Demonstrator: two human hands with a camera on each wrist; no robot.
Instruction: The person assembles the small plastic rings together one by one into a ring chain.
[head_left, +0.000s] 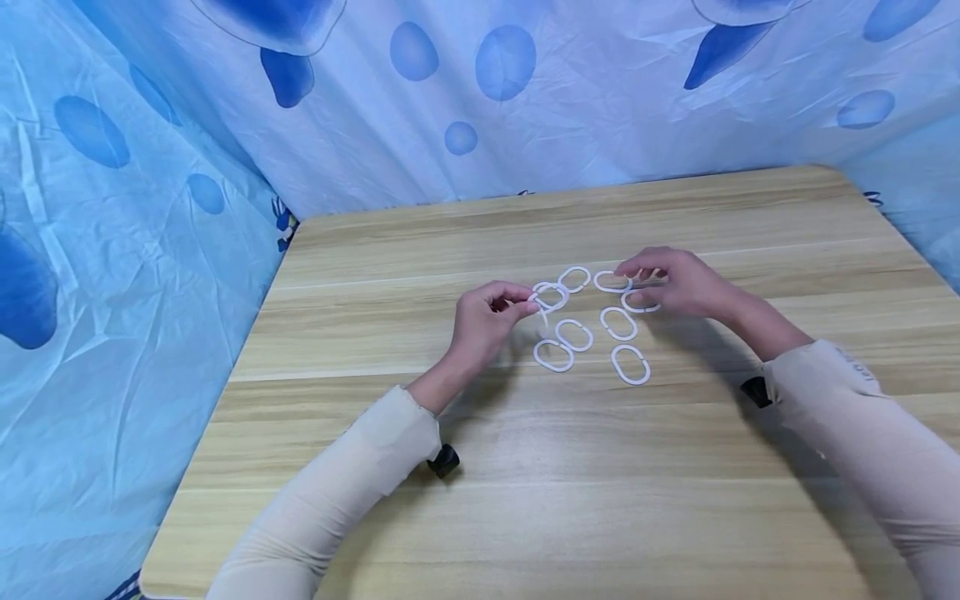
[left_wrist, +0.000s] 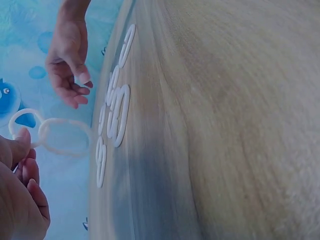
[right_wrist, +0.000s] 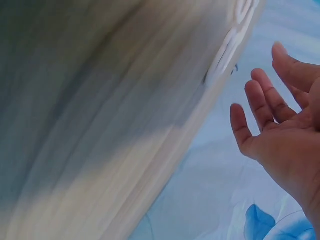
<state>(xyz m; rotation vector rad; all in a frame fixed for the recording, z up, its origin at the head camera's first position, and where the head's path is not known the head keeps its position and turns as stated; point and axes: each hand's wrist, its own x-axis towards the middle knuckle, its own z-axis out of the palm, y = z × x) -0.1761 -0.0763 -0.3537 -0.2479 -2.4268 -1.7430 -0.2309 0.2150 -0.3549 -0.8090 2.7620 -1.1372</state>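
Observation:
My left hand point(head_left: 480, 325) pinches a white oval ring point(left_wrist: 23, 111) between thumb and fingers, raised above the table. A second white ring point(left_wrist: 65, 120) appears linked through it and hangs in the air. My right hand point(head_left: 682, 283) hovers at the right of the group, fingers loosely bent and apart, with nothing visible between them in the right wrist view. Under its fingertips lie a ring at the back point(head_left: 611, 290) and another partly hidden by the thumb. More loose rings rest on the wood, including a near right one point(head_left: 636, 383) and a near left one point(head_left: 555, 370).
The rings lie on a light wood-grain table point(head_left: 525, 500) toward its far half. A blue patterned curtain point(head_left: 360, 150) hangs behind and at the left. Black wrist cameras sit under both sleeves, the left one point(head_left: 444, 461) close to the tabletop.

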